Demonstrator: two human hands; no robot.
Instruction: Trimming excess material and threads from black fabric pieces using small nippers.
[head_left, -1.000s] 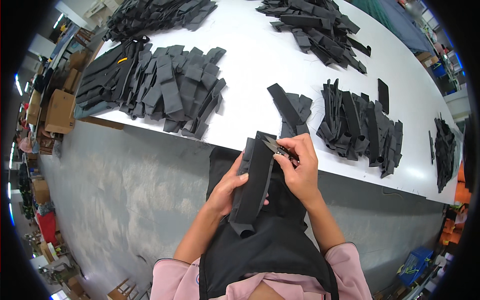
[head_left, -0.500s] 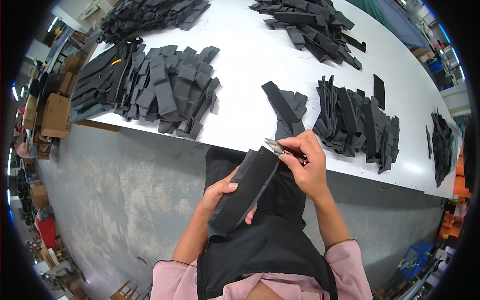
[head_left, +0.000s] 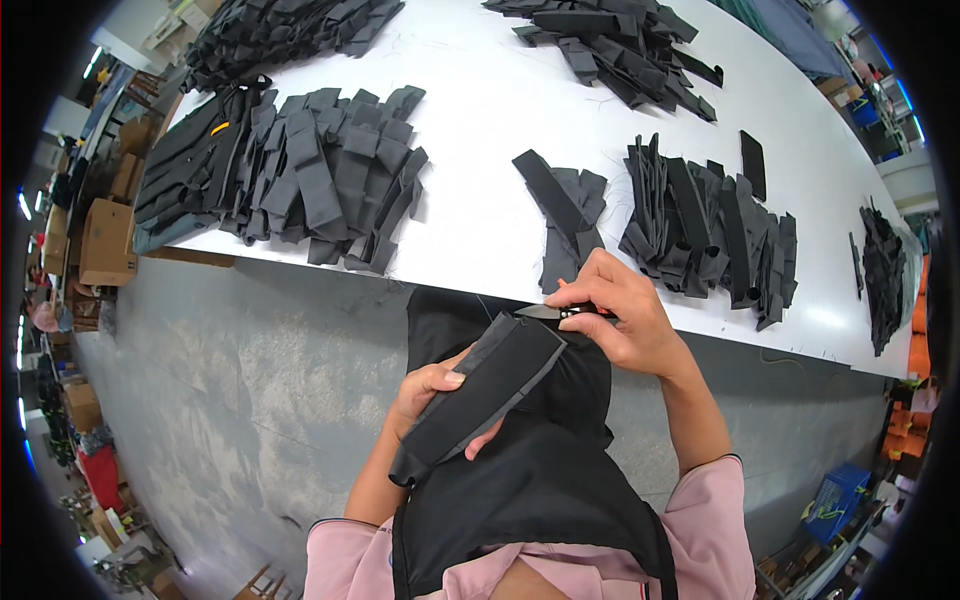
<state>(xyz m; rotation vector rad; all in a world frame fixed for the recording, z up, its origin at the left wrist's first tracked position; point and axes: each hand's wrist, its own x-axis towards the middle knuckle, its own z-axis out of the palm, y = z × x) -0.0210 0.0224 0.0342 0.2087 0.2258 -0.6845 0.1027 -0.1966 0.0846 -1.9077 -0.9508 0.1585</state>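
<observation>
Near the white table [head_left: 465, 215], the left hand [head_left: 424, 390] pinches a black strip [head_left: 493, 378], the right hand [head_left: 632, 315] small snips [head_left: 542, 312].

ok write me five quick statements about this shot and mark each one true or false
1. The left hand holds a dark fabric strip. True.
2. The right hand holds a paintbrush. False: it holds small snips.
3. Several piles of dark fabric pieces lie on the table. True.
4. The table has a bright red top. False: its top is white.
5. The snips' blades are by the strip's end nearest the person's body. False: they are by its far end.
</observation>
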